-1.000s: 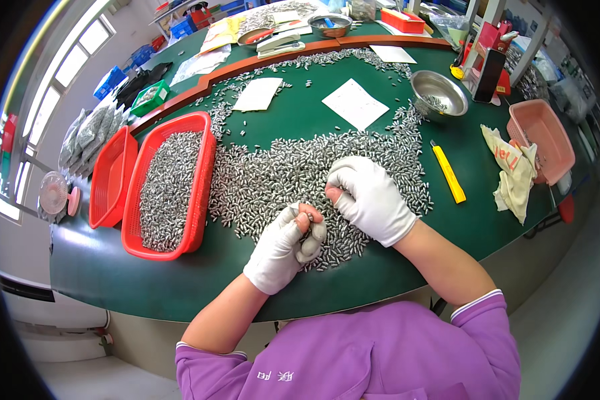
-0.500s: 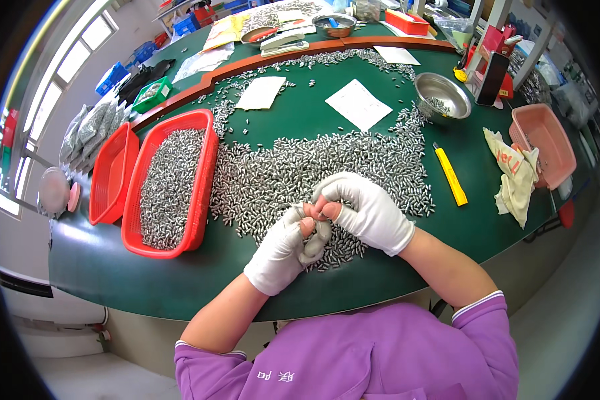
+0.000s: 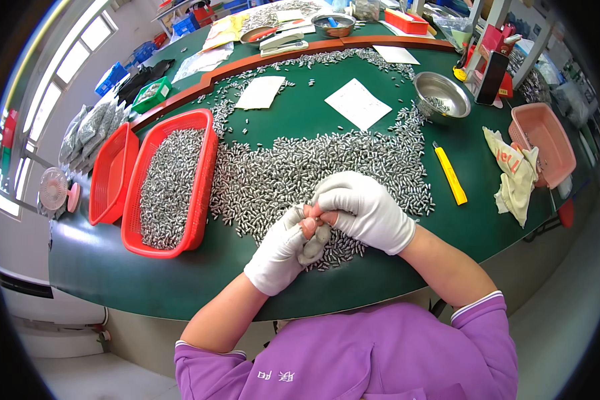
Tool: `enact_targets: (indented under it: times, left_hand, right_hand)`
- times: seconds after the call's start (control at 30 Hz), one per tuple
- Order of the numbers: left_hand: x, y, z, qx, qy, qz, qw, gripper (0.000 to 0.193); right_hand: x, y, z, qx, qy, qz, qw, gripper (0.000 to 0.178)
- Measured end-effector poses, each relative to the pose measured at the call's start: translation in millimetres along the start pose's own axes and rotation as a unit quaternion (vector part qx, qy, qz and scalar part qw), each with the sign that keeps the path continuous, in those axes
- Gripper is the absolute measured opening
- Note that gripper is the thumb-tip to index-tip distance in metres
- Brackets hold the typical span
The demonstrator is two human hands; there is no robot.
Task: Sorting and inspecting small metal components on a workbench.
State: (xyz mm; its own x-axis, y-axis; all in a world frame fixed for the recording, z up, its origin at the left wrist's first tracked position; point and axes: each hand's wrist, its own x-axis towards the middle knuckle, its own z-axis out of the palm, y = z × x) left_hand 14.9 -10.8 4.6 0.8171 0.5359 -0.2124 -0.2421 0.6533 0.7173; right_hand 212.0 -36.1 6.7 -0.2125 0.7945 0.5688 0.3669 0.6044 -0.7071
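Over the near part of a wide spread of small silvery metal parts (image 3: 313,160), my two hands meet at the fingertips. My left hand (image 3: 283,250) wears a white glove with bare thumb and fingertips; it is closed in a pinch. Coming in from the right, my right hand (image 3: 363,210), gloved the same way, is closed with its thumb and forefinger against the left fingertips. A sliver of a small metal part (image 3: 318,219) shows between them, mostly hidden by the fingers. The loose parts are short, shiny and roughly cylindrical.
Left of the spread stands a red basket (image 3: 210,167) full of such parts, beside another red basket (image 3: 113,177). To the right lie a yellow cutter knife (image 3: 451,175), a metal bowl (image 3: 460,93), a cloth (image 3: 513,177) and a pink basket (image 3: 560,143). White papers (image 3: 359,105) lie beyond.
My fingertips have shifted slightly against each other, and a sliver of metal now shows between them. Both hands stay in the same place over the spread.
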Motion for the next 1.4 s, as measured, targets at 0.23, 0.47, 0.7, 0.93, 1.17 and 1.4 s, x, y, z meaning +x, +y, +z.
enact_targets:
  times: [0.23,0.47,0.7,0.93,1.17,1.4]
  left_hand:
    - [-1,-3,1,0.01,0.034,0.026,0.999,0.028]
    - [-1,-3,0,0.002,0.038,0.033,0.999,0.02]
    - [-1,-5,-2,0.006,0.042,0.041,0.998,0.018]
    - [-3,-6,0,0.06,0.074,0.058,0.994,0.02]
    - [-2,-8,-1,0.085,0.118,0.063,0.987,0.021]
    - [-3,-11,-2,0.078,0.102,0.089,0.988,0.019]
  right_hand:
    - [-2,0,-2,-0.185,0.022,0.026,0.982,0.016]
    - [-4,11,-2,-0.252,-0.058,0.027,0.966,0.019]
    - [5,-3,-5,-0.112,0.038,-0.059,0.991,0.025]
    - [6,-7,-2,-0.101,0.049,-0.087,0.99,0.019]
    - [0,-10,1,-0.108,0.06,-0.079,0.989,0.024]
    - [-3,-12,3,-0.129,0.068,-0.058,0.988,0.021]
